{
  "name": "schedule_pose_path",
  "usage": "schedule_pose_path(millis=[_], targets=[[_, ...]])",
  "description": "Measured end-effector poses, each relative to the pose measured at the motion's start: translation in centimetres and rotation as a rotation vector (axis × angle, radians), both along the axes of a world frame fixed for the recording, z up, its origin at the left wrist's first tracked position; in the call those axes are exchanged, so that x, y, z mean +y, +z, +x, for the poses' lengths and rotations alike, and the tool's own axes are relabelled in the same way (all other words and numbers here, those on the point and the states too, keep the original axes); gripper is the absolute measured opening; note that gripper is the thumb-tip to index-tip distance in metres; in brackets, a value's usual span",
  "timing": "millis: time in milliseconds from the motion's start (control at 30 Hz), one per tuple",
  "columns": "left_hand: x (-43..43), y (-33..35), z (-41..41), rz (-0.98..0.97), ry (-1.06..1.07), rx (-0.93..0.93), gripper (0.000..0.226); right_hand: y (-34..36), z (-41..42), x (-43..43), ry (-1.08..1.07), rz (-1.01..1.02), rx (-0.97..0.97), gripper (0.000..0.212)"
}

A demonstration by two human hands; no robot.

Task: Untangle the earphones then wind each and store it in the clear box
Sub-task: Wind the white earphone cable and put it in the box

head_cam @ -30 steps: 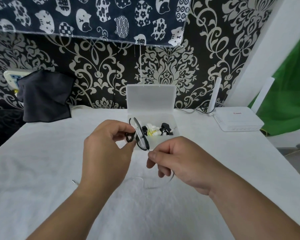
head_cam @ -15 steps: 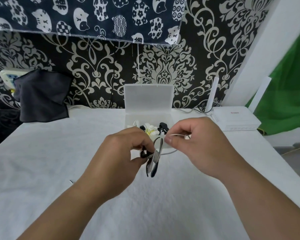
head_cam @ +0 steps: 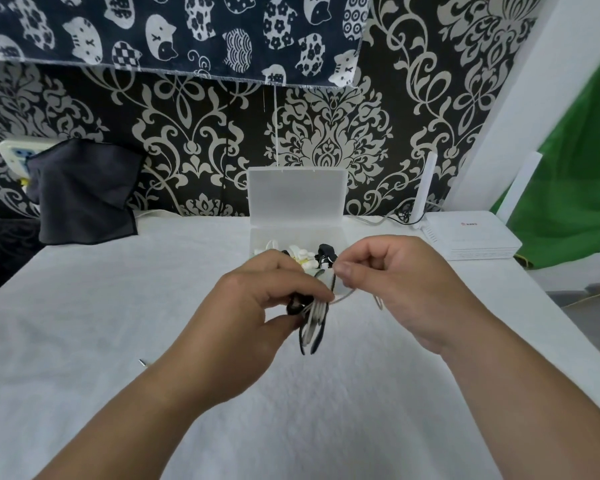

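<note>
While the left hand (head_cam: 253, 306) pinches a wound bundle of earphone cable (head_cam: 312, 323) between its thumb and curled fingers, the right hand (head_cam: 395, 289) pinches the loose strand (head_cam: 347, 296) of the same cable between thumb and forefinger, at three o'clock of the bundle and very near to it. The loops of the bundle, dark and pale together, hang down at six o'clock from the left fingertips; whether they touch the table I cannot tell. The strand goes from the bundle up to the right fingertips in a soft curve. Both hands are above a table covered with a white cloth (head_cam: 118, 323). At twelve o'clock from the hands, just behind the knuckles, stands the clear box (head_cam: 260, 237) with its lid (head_cam: 297, 195) open and upright against the wall. Inside it lie other earphones, white and yellow ones (head_cam: 303, 256) and a black one (head_cam: 326, 252), partly hidden by the fingers. At eight o'clock from the left hand a small metal piece (head_cam: 141, 362) lies on the cloth beside the forearm. A dark grey cloth (head_cam: 80, 195) hangs at ten o'clock, at the far edge of the table. A white router (head_cam: 471, 237) with an upright antenna (head_cam: 425, 188) sits at two o'clock, and a green fabric (head_cam: 575, 168) is behind it.
</note>
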State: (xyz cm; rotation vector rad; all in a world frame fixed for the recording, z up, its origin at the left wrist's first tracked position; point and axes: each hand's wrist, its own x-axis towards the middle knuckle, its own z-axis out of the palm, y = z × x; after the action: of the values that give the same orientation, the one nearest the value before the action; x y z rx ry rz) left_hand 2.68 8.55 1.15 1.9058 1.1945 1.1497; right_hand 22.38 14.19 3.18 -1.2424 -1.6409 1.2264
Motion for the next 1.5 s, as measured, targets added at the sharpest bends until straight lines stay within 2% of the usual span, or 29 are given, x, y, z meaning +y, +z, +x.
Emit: schedule_pose_path(millis=[67, 167, 200, 300, 367, 433, 600, 733, 867, 967, 1067, 1133, 1233, 1333, 1367, 1433, 1500], targets=[[0.2, 0.3, -0.2, -0.01, 0.019, -0.091, 0.055, -0.3, 0.2, 0.2, -0.065, 0.056, -0.023, 0.012], [0.3, 0.6, -0.1, -0.022, 0.017, -0.189, 0.054, -1.4, 0.1, 0.5, -0.188, 0.227, -0.337, 0.018], [0.3, 0.6, -0.1, -0.016, 0.022, -0.202, 0.054, -1.7, 0.0, 0.5, -0.208, 0.247, -0.384, 0.019], [0.5, 0.8, -0.3, 0.02, 0.085, -0.239, 0.054, -1.8, 0.5, 0.8, -0.245, 0.241, -0.368, 0.021], [0.8, 0.9, -1.0, 0.034, 0.157, -0.326, 0.052, -1.7, 1.3, 1.3, -0.312, 0.214, -0.363, 0.026], [1.1, 0.8, -1.9, 0.039, 0.234, -0.404, 0.05, -1.6, 1.9, 1.6, -0.365, 0.116, -0.283, 0.027], [1.3, 0.4, -2.5, 0.017, 0.41, -0.381, 0.046, -0.9, 2.8, 1.8, -0.368, -0.138, 0.037, 0.031], [1.4, 0.0, -3.2, 0.008, 0.611, -0.265, 0.046, 0.4, 3.9, 2.1, -0.442, -0.29, 0.218, 0.014], [1.5, -0.7, -3.2, 0.008, 0.687, -0.079, 0.048, 1.1, 4.8, 2.5, -0.481, -0.327, 0.357, 0.012], [1.5, -0.6, -2.8, 0.003, 0.701, 0.0, 0.046, 1.3, 5.0, 2.7, -0.489, -0.27, 0.421, 0.019], [1.4, -0.6, -2.4, 0.01, 0.673, 0.023, 0.048, 1.4, 5.2, 2.9, -0.539, -0.127, 0.442, 0.026], [1.3, -0.5, -2.1, 0.025, 0.645, 0.03, 0.05, 1.5, 5.4, 2.9, -0.61, 0.036, 0.333, 0.026], [1.3, -0.5, -1.9, 0.053, 0.574, 0.0, 0.053, 1.5, 5.6, 2.6, -0.691, 0.266, 0.011, 0.022], [1.1, -0.3, -1.7, 0.053, 0.425, -0.104, 0.054, 0.8, 5.3, 2.3, -0.643, 0.372, -0.425, 0.02], [1.0, -0.2, -1.5, 0.053, 0.379, -0.117, 0.054, 0.8, 4.9, 2.1, -0.605, 0.389, -0.458, 0.021], [0.9, -0.1, -1.0, 0.049, 0.299, -0.137, 0.054, 0.9, 3.5, 1.5, -0.415, 0.337, -0.31, 0.025], [0.8, -0.2, -0.7, 0.041, 0.233, -0.162, 0.057, 0.8, 1.5, 0.6, -0.112, 0.157, -0.043, 0.033]])
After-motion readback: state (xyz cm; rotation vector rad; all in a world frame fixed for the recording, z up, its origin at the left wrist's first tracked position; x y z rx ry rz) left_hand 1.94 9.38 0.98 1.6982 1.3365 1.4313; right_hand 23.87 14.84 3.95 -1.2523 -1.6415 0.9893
